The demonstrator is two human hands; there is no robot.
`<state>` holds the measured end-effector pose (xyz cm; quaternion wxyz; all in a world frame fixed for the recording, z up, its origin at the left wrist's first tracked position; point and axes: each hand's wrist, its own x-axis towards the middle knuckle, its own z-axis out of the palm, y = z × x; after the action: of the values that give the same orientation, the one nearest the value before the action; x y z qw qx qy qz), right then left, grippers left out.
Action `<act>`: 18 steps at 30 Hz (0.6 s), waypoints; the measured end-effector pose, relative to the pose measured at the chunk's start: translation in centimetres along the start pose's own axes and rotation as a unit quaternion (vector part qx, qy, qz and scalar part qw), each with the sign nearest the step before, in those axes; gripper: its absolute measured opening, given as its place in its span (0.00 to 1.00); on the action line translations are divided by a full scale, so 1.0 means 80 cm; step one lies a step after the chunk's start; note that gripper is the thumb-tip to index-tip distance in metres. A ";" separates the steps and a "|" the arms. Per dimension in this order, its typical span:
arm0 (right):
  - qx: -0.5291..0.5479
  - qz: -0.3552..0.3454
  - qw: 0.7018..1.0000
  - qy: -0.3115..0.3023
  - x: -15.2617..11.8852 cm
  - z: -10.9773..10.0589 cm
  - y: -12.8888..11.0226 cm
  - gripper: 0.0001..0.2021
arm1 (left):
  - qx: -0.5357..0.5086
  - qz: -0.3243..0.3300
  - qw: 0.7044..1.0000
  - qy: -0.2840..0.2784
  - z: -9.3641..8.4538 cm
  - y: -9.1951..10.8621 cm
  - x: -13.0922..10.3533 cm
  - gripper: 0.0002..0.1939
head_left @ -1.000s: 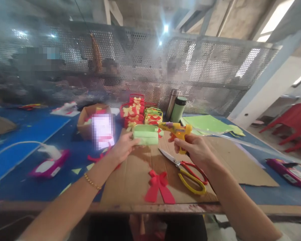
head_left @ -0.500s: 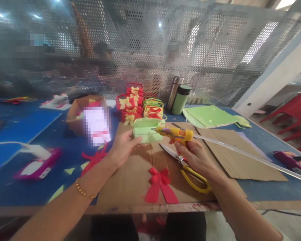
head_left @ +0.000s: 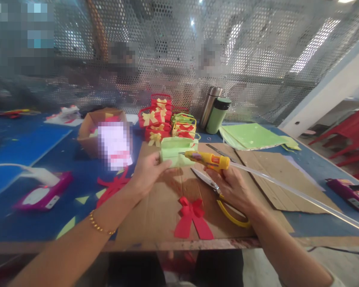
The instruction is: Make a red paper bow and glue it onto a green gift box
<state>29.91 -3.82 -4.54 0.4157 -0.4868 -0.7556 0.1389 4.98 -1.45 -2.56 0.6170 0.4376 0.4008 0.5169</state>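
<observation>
My left hand (head_left: 151, 169) grips the left end of a light green foam box (head_left: 175, 158), thumb in front. Closed around the handle of a yellow glue gun (head_left: 208, 159) is my right hand (head_left: 230, 183). The gun's metal tip lies over the front of the green box; whether it touches cannot be made out. A long clear glue stick (head_left: 275, 183) sticks out of the gun's back. Below the gun, scissors (head_left: 231, 213) with yellow handles lie partly under my right hand. A red bow (head_left: 193, 219) rests on the cardboard (head_left: 149, 223) nearer to me.
Red and yellow small baskets with bows (head_left: 157, 121) are stacked behind the box. Beside them stand a steel flask (head_left: 211, 105) and a green tumbler (head_left: 218, 115). A cardboard box (head_left: 88, 133) and a purple power strip (head_left: 44, 191) are left; green sheets (head_left: 253, 135) lie right.
The gun's tip has shifted slightly left along the front of the green box. Both hands keep their hold, and the camera view has moved a little.
</observation>
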 end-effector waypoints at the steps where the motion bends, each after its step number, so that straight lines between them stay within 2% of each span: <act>1: -0.007 0.003 1.000 0.002 0.000 0.000 0.000 0.18 | 0.001 0.002 1.000 -0.002 0.000 0.000 0.000 0.24; 4: -0.015 0.010 1.000 -0.001 0.002 -0.001 -0.001 0.19 | 0.001 0.010 1.000 -0.006 -0.001 0.000 0.001 0.23; 13: -0.044 -0.030 0.998 0.020 0.002 -0.003 0.000 0.21 | 0.008 0.012 1.000 -0.011 -0.001 -0.002 0.001 0.22; 18: -0.066 -0.013 0.997 0.031 -0.001 0.000 -0.002 0.21 | 0.008 0.002 1.000 -0.012 0.000 0.000 -0.001 0.22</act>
<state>29.85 -3.97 -4.49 0.4076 -0.5071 -0.7564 0.0683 4.96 -1.54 -2.58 0.6174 0.4494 0.3968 0.5094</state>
